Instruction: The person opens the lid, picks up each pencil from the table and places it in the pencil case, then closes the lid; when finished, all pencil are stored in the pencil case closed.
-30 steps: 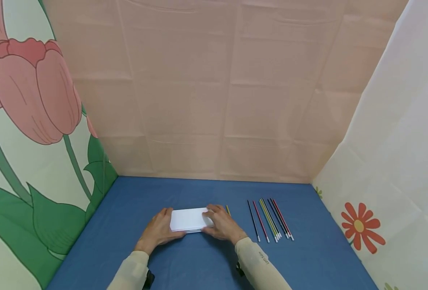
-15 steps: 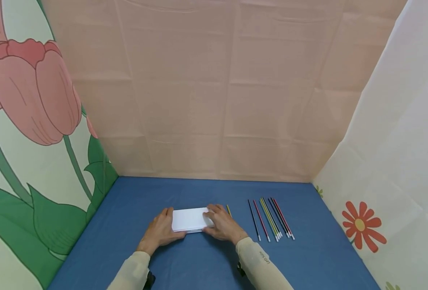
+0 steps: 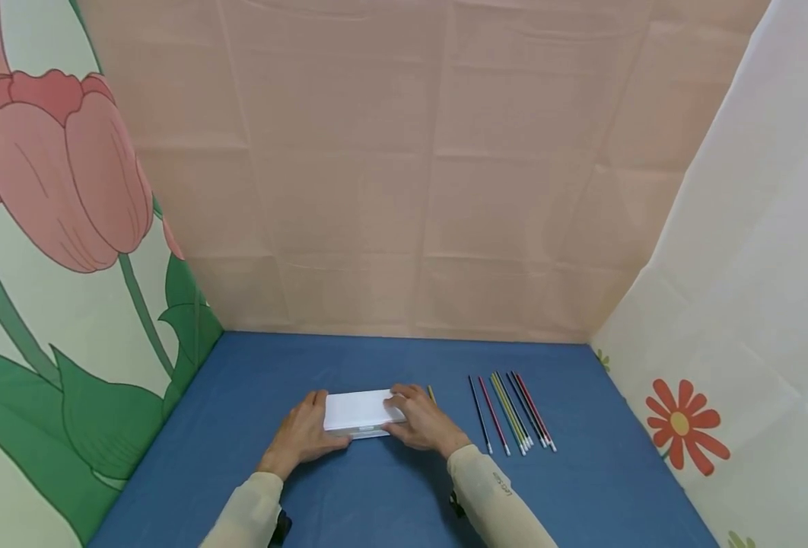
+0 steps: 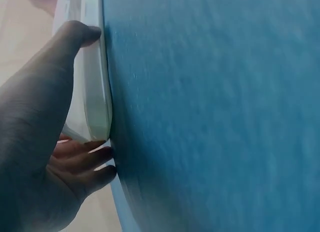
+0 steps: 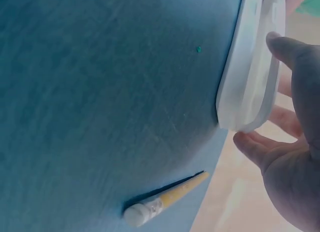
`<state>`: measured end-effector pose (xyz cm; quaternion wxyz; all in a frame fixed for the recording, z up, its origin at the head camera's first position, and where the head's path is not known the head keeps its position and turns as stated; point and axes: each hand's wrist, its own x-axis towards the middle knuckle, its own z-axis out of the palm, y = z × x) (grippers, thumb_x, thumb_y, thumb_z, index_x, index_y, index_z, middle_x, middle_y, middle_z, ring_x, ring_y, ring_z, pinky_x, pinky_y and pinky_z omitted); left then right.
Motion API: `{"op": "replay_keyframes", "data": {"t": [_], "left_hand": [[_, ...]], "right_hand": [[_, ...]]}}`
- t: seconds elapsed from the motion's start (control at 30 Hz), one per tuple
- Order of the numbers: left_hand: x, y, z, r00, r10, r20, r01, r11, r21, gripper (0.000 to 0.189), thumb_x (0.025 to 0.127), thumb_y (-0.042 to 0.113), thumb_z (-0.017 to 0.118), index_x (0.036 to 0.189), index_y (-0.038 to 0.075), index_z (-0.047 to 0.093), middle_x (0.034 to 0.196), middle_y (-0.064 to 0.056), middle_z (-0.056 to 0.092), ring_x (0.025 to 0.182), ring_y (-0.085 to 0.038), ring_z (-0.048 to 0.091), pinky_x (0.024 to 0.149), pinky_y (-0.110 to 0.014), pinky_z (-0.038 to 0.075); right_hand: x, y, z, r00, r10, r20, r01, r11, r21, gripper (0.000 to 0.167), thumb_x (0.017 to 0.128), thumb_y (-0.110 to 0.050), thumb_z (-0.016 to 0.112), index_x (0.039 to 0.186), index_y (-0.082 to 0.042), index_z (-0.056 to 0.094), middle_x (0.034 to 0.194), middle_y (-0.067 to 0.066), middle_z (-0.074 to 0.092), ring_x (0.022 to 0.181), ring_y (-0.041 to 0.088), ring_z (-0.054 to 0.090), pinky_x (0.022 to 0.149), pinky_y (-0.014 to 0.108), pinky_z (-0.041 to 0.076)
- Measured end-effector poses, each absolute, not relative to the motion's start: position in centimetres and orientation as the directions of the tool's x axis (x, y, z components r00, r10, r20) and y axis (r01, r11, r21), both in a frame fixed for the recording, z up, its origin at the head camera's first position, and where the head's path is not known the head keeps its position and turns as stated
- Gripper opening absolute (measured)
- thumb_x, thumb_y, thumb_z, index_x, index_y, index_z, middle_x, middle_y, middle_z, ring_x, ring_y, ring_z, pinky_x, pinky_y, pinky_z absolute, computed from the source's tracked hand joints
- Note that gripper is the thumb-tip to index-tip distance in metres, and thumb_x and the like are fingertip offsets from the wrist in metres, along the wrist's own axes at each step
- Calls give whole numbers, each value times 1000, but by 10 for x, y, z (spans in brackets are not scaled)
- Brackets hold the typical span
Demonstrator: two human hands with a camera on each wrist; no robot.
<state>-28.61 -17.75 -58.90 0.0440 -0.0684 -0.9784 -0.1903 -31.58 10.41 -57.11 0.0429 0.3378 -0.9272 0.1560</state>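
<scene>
A white, flat oblong case (image 3: 357,412) with a hinged-looking lid lies on the blue cloth. My left hand (image 3: 306,432) grips its left end, thumb along the near side and fingers round the end, as the left wrist view also shows on the case (image 4: 95,97). At the right end my right hand (image 3: 421,423) holds the lid, its thumb at the front edge and fingers at the top and end. From the right wrist, a narrow gap shows between lid and base of the case (image 5: 240,87). The inside is hidden.
Several pencils (image 3: 516,415) with white ends, in dark, red and yellow, lie side by side to the right. One yellow pencil (image 5: 175,194) lies beside the right hand, partly hidden from the head view. Fabric walls (image 3: 411,190) stand behind and at both sides.
The lid of the case has lifted slightly at the front, showing more of the case's near side. Both hands keep nearly the same places.
</scene>
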Motion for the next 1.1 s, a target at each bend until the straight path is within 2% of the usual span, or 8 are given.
{"op": "replay_keyframes", "data": {"t": [0.1,0.27,0.43,0.67,0.9,1.1], "left_hand": [[-285,-181,-588,-989,118,87,143,904,402,108,81,57,98,156,-8,54,144,-29,66,120,-40,71,108,-62,62],[-286,-189,-590,-991,127,41,131,864,487,115,83,62,96,164,-4,49,162,-32,58,143,-49,63,121,-70,53],[-285,-203,-590,-979,195,56,188,774,605,109,88,52,97,168,-3,47,168,-30,55,154,-51,56,127,-71,47],[-285,-218,-593,-976,215,29,178,717,674,105,89,42,98,170,1,45,169,-27,56,154,-48,58,125,-69,48],[-286,-219,-591,-980,200,6,151,716,682,106,88,41,100,170,4,45,166,-24,59,149,-44,61,123,-69,50],[-284,-220,-589,-980,196,26,160,711,684,99,86,37,102,165,9,50,154,-18,68,134,-35,68,117,-66,54]], "right_hand": [[-315,104,-571,-779,-602,175,-626,729,-276,51,106,-43,81,146,-13,75,160,11,66,149,34,62,124,54,55],[-315,104,-572,-795,-589,144,-602,738,-305,52,107,-46,80,148,-15,73,163,9,64,152,33,59,127,55,53],[-317,108,-570,-788,-596,150,-609,724,-324,52,108,-43,78,150,-13,72,164,13,63,154,36,59,129,63,48],[-321,116,-566,-774,-615,151,-617,678,-398,47,111,-36,74,151,-10,72,164,13,64,155,36,59,131,73,41],[-322,126,-555,-728,-651,215,-668,603,-435,35,115,-23,69,144,-4,75,150,13,75,143,34,71,121,57,58],[-325,130,-550,-746,-618,250,-651,595,-472,26,115,-18,68,136,-8,78,141,12,80,136,32,75,116,54,61]]}}
